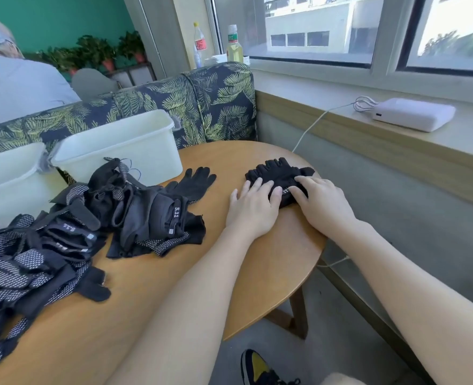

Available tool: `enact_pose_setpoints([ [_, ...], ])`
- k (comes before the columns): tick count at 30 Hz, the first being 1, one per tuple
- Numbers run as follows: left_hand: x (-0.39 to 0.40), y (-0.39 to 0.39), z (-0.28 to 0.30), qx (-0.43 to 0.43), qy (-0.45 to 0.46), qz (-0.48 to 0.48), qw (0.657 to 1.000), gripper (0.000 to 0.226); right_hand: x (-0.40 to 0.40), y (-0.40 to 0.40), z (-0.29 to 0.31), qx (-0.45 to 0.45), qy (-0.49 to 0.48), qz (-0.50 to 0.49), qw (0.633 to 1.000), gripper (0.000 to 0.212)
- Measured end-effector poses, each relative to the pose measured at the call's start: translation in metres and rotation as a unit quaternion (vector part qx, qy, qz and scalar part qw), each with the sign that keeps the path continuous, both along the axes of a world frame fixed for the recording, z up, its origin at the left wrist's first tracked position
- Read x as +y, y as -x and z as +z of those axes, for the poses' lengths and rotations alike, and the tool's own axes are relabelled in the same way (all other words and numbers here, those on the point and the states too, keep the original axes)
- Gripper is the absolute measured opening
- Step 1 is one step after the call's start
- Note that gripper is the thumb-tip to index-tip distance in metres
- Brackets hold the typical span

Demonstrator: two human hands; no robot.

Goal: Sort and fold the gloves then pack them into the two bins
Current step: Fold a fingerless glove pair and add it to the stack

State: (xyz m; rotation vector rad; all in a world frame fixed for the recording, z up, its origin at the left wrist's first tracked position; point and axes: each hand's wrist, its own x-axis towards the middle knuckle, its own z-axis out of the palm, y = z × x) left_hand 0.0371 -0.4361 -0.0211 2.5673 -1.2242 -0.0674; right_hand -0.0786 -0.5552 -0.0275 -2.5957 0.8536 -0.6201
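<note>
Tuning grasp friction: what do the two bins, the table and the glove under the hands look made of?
Bins: likely plastic, white, smooth, slightly translucent walls.
Table: wood or wood veneer, satin sheen, faint grain.
Glove under left hand and right hand: matte black fabric, soft folds.

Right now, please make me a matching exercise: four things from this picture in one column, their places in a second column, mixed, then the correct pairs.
Things:
1. fingerless glove
2. glove pile
3. power bank
4. bins

Places:
A. on the window ledge
B. at the table's far left edge
C. under both hands, left hand, right hand
D. heaped on the table's left side

Pairs: 1-C, 2-D, 3-A, 4-B
</note>
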Motion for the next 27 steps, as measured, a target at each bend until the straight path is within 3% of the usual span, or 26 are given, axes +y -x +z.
enact_pose_setpoints([
  [5,-0.028,-0.021,-0.003,-0.005,0.006,0.003,1.0,0.061,-0.019,-0.023,-0.006,-0.022,-0.009,-0.007,1.0,0.031],
  [10,-0.045,-0.03,-0.004,-0.003,0.0,0.009,1.0,0.061,-0.025,-0.032,-0.002,-0.037,-0.028,-0.057,0.997,0.048],
  [15,-0.044,-0.031,-0.002,0.01,0.022,0.008,1.0,0.063,-0.017,-0.029,0.0,-0.042,-0.055,-0.077,0.995,0.048],
  [22,-0.012,-0.014,0.001,0.067,0.06,0.009,0.996,0.061,0.005,-0.016,-0.004,0.011,-0.048,-0.091,0.995,0.078],
  [27,0.027,0.009,0.002,0.075,0.052,0.007,0.996,0.064,0.032,0.001,-0.007,0.072,0.004,-0.09,0.993,0.08],
])
